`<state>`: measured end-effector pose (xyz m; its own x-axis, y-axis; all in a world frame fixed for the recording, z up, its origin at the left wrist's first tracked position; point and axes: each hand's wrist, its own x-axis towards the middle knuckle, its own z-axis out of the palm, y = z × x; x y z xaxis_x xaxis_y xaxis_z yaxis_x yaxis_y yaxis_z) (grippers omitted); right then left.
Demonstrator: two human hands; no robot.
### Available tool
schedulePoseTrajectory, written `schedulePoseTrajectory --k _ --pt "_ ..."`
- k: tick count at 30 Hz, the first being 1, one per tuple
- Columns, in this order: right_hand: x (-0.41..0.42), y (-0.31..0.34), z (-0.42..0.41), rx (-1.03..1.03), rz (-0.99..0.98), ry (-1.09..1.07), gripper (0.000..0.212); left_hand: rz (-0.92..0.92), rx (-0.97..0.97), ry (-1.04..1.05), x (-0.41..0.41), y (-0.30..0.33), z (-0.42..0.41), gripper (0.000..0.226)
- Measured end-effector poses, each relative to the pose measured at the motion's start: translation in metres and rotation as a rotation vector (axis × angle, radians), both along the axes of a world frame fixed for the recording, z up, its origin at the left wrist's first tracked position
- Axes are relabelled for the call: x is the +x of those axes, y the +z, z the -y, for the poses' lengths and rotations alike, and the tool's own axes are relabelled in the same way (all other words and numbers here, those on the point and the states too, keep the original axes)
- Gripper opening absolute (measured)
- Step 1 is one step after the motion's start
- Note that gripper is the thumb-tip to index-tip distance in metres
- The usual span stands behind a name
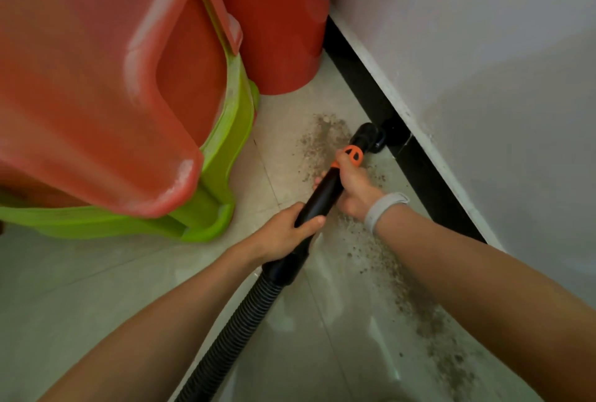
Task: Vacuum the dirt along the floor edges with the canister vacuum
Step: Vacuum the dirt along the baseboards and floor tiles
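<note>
Worked in a narrow floor strip (290, 156) between stacked red stool (96, 79) on green stool (222, 156), red bucket (277, 30) and black skirting (419, 169) under the wall (483, 63). Black nozzle (371, 137) sat against skirting. Gritty dirt (416, 301) trailed along that edge. Left hand (287, 234) wrapped fingers around black wand (322, 195) near ribbed hose (232, 330); right hand (351, 188), grey wristband (383, 208), curled around wand by orange collar (353, 155)

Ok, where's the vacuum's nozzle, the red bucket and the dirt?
nozzle (371, 137): head view, on its black end by the black skirting.
red bucket (277, 30): head view, on its side wall.
dirt (319, 140): head view, on the patch left of the nozzle.
</note>
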<state>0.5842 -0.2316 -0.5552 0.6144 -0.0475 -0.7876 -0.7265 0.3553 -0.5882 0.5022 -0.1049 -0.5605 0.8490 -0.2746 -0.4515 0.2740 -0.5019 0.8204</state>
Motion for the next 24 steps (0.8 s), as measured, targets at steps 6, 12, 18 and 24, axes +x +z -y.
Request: schedulePoseTrajectory --k 6,12,18,24 --pt "-0.018 0.007 0.0 -0.034 0.052 -0.018 0.023 0.005 0.072 -0.019 -0.021 0.018 0.008 0.018" --pt "-0.004 0.014 -0.03 0.037 0.132 0.105 0.022 0.069 0.181 0.15 -0.02 0.024 -0.002 0.028" --pt "0.0 0.005 -0.07 0.101 0.112 0.232 0.023 0.089 0.194 0.268 -0.028 0.015 -0.036 0.022" --pt "0.001 -0.003 -0.077 0.107 0.078 0.259 0.023 0.073 0.148 0.259 -0.027 0.009 -0.044 0.023"
